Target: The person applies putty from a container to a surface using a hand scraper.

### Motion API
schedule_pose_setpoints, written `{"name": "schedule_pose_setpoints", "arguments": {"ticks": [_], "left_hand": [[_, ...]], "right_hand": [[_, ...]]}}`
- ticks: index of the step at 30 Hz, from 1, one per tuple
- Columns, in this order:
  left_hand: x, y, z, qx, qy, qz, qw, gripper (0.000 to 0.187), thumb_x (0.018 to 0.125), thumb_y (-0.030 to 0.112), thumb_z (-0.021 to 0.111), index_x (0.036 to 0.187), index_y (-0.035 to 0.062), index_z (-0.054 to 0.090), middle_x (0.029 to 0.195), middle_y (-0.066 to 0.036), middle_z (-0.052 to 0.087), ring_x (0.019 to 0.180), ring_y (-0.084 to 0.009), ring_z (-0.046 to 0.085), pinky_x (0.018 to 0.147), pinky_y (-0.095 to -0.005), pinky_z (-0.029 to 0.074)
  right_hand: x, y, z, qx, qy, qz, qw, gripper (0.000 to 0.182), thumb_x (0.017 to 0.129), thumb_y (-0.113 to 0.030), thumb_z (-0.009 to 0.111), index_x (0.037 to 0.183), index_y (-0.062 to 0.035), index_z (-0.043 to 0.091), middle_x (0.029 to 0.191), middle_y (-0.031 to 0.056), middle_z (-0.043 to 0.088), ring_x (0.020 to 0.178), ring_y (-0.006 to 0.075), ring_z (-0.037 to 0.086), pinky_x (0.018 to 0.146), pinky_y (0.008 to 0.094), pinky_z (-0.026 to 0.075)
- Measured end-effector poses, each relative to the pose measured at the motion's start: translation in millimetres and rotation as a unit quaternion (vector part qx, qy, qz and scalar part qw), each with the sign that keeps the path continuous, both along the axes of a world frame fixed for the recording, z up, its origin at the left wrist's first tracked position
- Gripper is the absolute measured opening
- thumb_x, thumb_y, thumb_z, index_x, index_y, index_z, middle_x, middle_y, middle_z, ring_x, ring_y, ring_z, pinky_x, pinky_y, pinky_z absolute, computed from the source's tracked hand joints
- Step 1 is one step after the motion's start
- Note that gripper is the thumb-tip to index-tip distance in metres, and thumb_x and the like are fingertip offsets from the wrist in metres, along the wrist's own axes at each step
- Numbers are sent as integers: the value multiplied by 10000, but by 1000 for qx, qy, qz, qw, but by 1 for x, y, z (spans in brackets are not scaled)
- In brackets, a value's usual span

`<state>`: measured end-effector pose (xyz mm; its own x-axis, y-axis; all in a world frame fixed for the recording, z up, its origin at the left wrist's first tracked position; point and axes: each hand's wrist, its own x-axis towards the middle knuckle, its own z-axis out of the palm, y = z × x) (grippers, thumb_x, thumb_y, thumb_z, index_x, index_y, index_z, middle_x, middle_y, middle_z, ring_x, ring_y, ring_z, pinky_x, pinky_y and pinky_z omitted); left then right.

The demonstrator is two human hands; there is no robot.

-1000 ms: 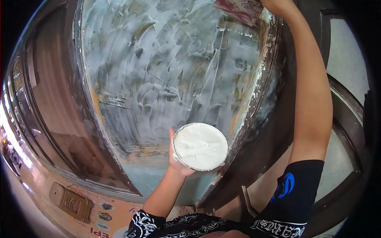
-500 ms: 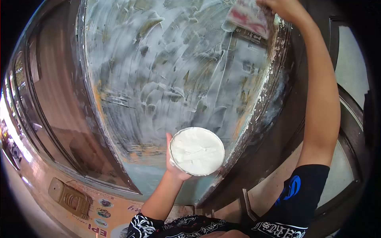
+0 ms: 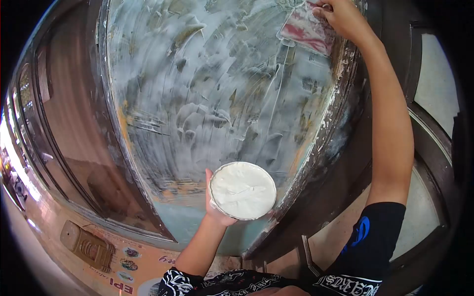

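Observation:
My left hand [image 3: 218, 215] grips a round tub of white putty [image 3: 243, 191] from its left side and below, the open top facing me. The putty's surface is smooth with a few ridges. High at the right, my right hand [image 3: 340, 17] is closed on a flat putty spreader [image 3: 309, 28] smeared with white and reddish streaks. The spreader lies against the upper right part of a grey-green panel [image 3: 207, 98], close to its worn frame. White putty covers much of the panel in uneven, sweeping smears.
A chipped dark frame edge [image 3: 332, 103] runs down the panel's right side. Brown glazed panelling [image 3: 74, 118] stands at the left. A brown plastic stool [image 3: 87, 246] rests on a printed sheet [image 3: 111, 276] at lower left.
My right hand and the spreader have shifted slightly left and down, and the spreader's face has turned more toward me. The tub has moved slightly left and down.

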<state>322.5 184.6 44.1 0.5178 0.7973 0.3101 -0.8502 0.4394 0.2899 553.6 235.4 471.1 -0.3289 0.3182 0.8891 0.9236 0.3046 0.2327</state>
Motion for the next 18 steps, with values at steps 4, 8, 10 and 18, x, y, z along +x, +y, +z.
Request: {"name": "schedule_pose_setpoints", "arguments": {"ticks": [4,8,10,18], "left_hand": [[-1,-1,1,-12,12,13,1000,981,904,848,256,1531,109,408,1561,-199,411,1397,-483,415,1106,-701,340],[-5,2,-4,-6,-28,-11,1000,986,874,841,379,1541,115,384,1589,-258,322,1375,-598,347,981,-863,280],[-6,5,-5,1,-51,-27,998,990,873,842,382,1541,112,383,1589,-259,321,1375,-600,344,982,-864,278],[-8,0,0,-13,-10,-4,1000,993,858,853,393,1543,134,386,1595,-248,320,1380,-605,333,976,-872,270]], "right_hand": [[6,-10,27,97,86,18,991,179,887,-141,724,990,4,746,776,162,740,662,193,689,630,359,530],[17,-8,27,-7,122,75,990,219,882,-154,731,1022,14,748,826,167,752,696,211,701,649,372,534],[6,-8,9,-53,-12,77,996,233,879,-155,736,1044,8,749,841,167,754,732,199,708,672,363,539],[26,-16,30,78,113,34,990,192,853,-151,723,928,24,753,771,186,729,670,227,695,658,371,534]]}}
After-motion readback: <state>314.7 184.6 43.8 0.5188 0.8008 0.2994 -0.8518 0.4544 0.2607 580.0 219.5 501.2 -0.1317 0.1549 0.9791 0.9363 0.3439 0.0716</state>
